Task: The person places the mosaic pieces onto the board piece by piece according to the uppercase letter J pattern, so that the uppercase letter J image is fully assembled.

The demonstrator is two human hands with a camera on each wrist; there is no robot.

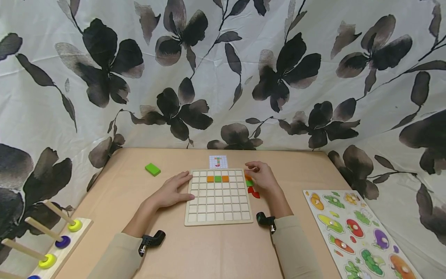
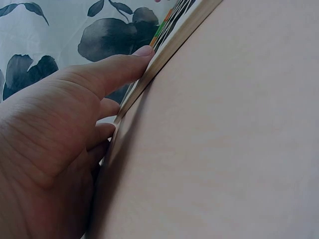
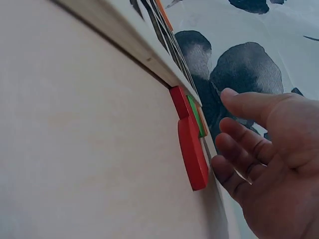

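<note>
I'm seeing the left hand (image 1: pixel 173 190) lying open, fingers fairly straight, thumb touching the grid board's (image 1: pixel 218 208) left edge. Board is sitting flat between both hands; orange-green-orange tiles (image 1: pixel 217 178) are filling adjoining squares toward its far side. Right hand (image 1: pixel 263 177) is hanging loosely bent, holding nothing; red pieces (image 1: pixel 250 190) are lying between it and the board. Green block (image 1: pixel 152 169) is resting beyond the left hand, patterned card (image 1: pixel 218 162) beyond the board.

hands (image 1: pixel 172 190) 2 | grid board (image 1: pixel 219 207) 1 | inset tiles (image 1: pixel 218 178) 3 | red pieces (image 1: pixel 256 195) 2
</note>
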